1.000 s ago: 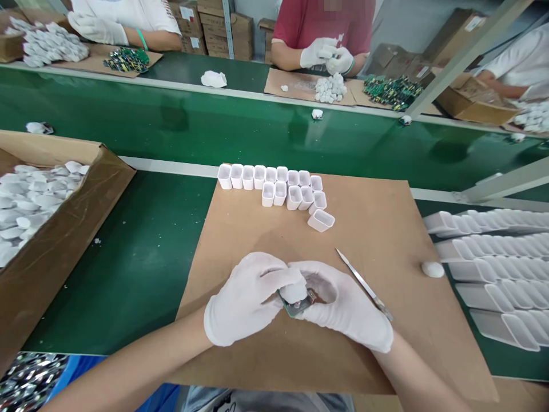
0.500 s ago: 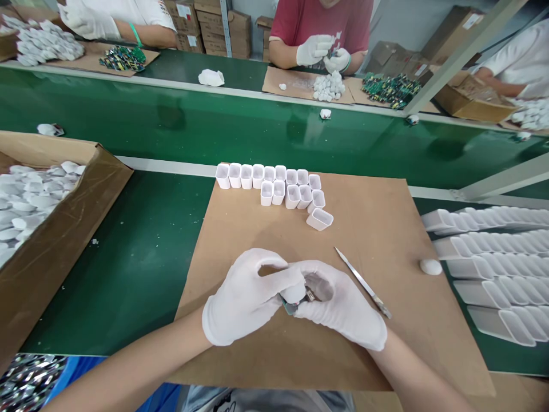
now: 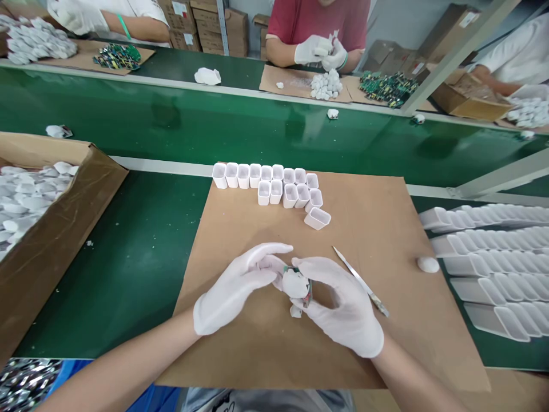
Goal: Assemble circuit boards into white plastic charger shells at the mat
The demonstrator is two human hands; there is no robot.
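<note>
In the head view my right hand (image 3: 343, 306), in a white glove, pinches a small circuit board (image 3: 307, 293) between thumb and fingers above the brown cardboard sheet (image 3: 240, 355). A rounded white piece (image 3: 295, 283) sits against the board's face, and a small white bit shows under it. My left hand (image 3: 244, 286), also gloved, is beside it with fingers stretched and apart; its fingertips reach the white piece's left side. A pointed white tool like a knife (image 3: 360, 280) lies right of my right hand. Small open white cases (image 3: 290, 196) stand in rows beyond my hands.
A carton (image 3: 64, 212) of white pieces stands at left. Stacked rows of white cases (image 3: 484, 266) lie at right, near a white oval piece (image 3: 428, 264). A green conveyor (image 3: 193, 123) carries small parts; co-workers in gloves sit beyond. A slanted metal post (image 3: 463, 54) rises at right.
My left hand has loosened and drawn slightly left, fingers now spread. The board has turned more upright in my right hand. Parts on the conveyor have shifted right.
</note>
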